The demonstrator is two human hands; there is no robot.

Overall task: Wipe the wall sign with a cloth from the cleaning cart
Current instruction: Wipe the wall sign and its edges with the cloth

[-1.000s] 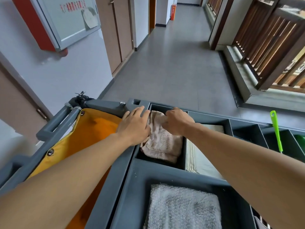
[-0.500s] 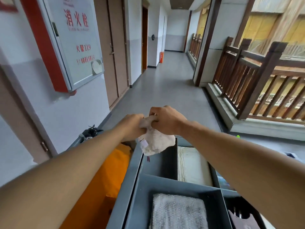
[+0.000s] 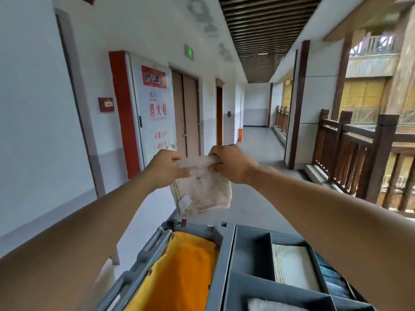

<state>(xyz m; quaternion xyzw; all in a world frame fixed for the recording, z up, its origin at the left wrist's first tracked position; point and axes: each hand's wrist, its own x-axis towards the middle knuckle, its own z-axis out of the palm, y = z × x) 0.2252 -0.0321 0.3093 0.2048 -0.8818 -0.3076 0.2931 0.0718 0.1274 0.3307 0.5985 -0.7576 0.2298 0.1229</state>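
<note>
A dingy pale cloth (image 3: 202,191) with a small white label hangs in the air above the grey cleaning cart (image 3: 229,265). My left hand (image 3: 167,168) grips its top left edge and my right hand (image 3: 231,163) grips its top right edge, stretching the top edge between them. On the left wall, just beyond my left hand, stands the white wall sign (image 3: 155,113) with red characters, framed in red on its left side.
The cart holds a yellow bag (image 3: 179,272), a folded pale cloth (image 3: 294,265) in a compartment and a grey cloth (image 3: 269,306) at the bottom. Brown doors (image 3: 186,115) line the left wall. A wooden railing (image 3: 359,158) runs along the right of the corridor.
Both hands have lifted the cloth out of the cart compartment to chest height and pulled it open between them. The view has tilted up towards the sign and corridor.
</note>
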